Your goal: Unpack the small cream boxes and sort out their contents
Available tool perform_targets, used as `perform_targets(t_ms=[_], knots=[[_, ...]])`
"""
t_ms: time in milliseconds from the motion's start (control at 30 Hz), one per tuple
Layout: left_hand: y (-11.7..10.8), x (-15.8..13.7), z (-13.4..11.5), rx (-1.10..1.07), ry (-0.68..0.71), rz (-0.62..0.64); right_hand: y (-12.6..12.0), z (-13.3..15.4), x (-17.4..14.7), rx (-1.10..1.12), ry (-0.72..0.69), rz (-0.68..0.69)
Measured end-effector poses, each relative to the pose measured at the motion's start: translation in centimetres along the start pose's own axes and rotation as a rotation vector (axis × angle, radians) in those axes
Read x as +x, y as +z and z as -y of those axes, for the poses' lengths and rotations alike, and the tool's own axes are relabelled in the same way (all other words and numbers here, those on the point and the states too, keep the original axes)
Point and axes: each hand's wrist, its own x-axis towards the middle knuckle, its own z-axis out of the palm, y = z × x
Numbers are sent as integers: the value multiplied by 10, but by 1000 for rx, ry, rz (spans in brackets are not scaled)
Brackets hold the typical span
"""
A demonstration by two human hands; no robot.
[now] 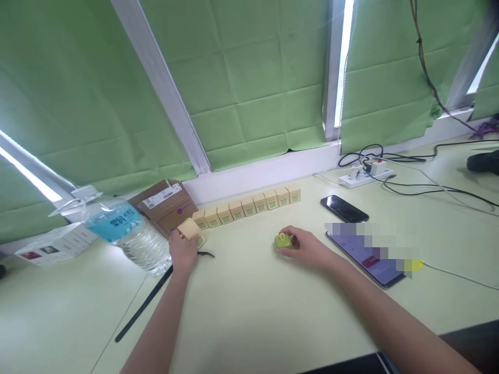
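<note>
My left hand (183,252) is closed around a small tan box (189,228) with a green-and-white label at its lower edge. It is at the left end of a row of several matching boxes (248,206), each with a green square on its front. My right hand (302,246) pinches a small rounded green case (283,241) topped by a pale yellow ring, over the middle of the table. Its thumb and fingers grip the case from the right side.
A large water bottle (128,234) and an opened brown carton (166,208) are on the left, beside a white box (54,244). A black strap (146,301) lies under my left arm. Two phones (345,209), a power strip (366,176) and cables are on the right.
</note>
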Motion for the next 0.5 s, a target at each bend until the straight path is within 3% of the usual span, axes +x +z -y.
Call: perform_targets(t_ms=[100, 300, 500], knots=[[2, 16, 4, 3, -84, -38, 1, 0, 0, 15, 7, 7], [19, 40, -11, -44, -222, -104, 3, -3, 2, -13, -22, 18], [20, 43, -6, -112, -196, -109, 4, -4, 2, 12, -19, 11]])
